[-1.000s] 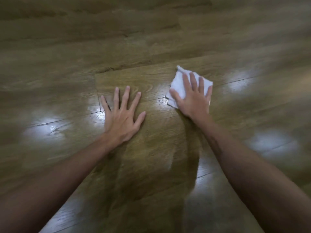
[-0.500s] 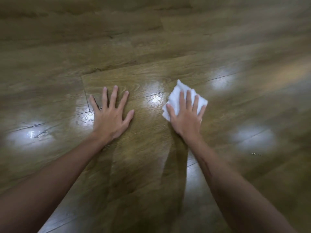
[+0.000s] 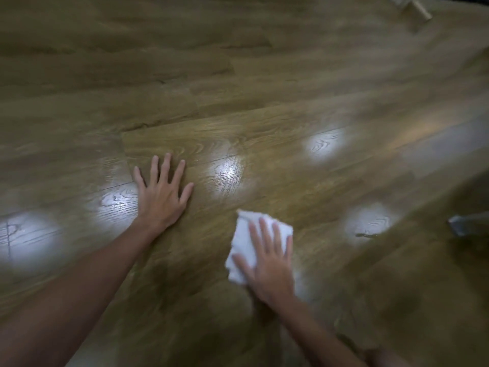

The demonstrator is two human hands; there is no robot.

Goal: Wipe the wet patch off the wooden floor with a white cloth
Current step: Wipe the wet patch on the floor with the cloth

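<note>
Since half a second ago, the cloth (image 3: 244, 245) has been drawn back toward the person under the right hand (image 3: 268, 263), whose straight fingers are pressed flat on it. It is seen on the wooden floor (image 3: 291, 96), nearer than the left hand (image 3: 161, 197), which is spread palm-down on the boards, well apart. Bright glare spots are scattered across the planks; motion blur softens the right hand.
</note>
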